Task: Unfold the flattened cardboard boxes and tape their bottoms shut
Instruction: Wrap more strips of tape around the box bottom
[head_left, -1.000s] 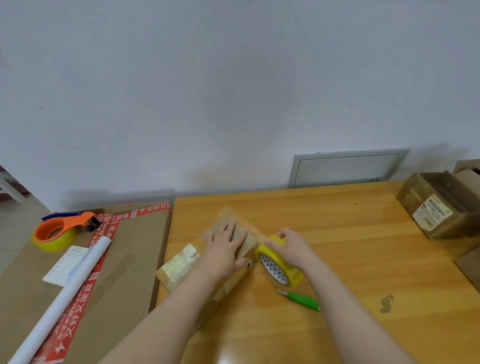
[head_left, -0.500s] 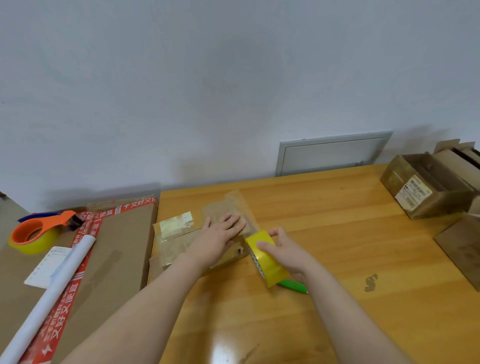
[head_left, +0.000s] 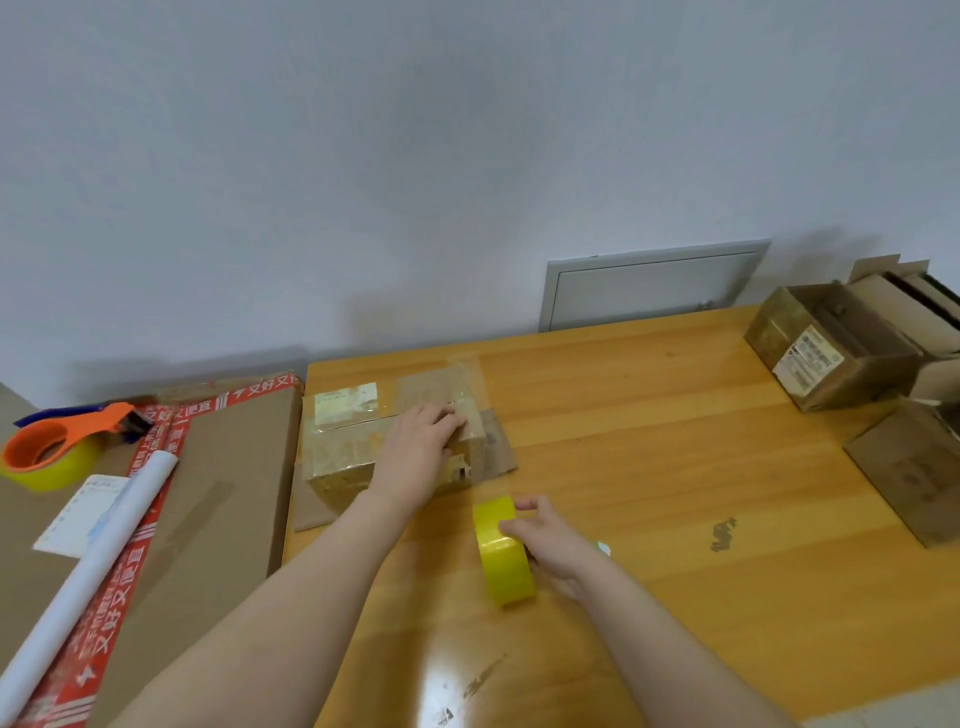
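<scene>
Nearest, the right hand (head_left: 550, 540) grasps a yellow tape roll (head_left: 504, 553) standing on edge above the wooden table (head_left: 675, 493), thumb on its outer band and fingers behind it. The roll sits just in front of the right end of the cardboard box (head_left: 343, 447). Whether a strip runs from roll to box cannot be told.

Beyond it, the left hand (head_left: 418, 452) lies palm-down on top of the box near its right end, pressing without gripping. The box lies by the table's left edge, toward the far left corner, with a pale label on top and flaps spread flat on the table at both ends.

Left of the table is a large flat carton (head_left: 218, 493) with red printed tape. It carries a white paper roll (head_left: 88, 571), a paper slip (head_left: 78, 512) and, farther back, an orange tape dispenser (head_left: 47, 449).

At the far right edge lies a flattened cardboard piece (head_left: 914, 467), with open boxes (head_left: 831, 358) beyond it. A grey wall panel (head_left: 654, 283) sits behind the table.
</scene>
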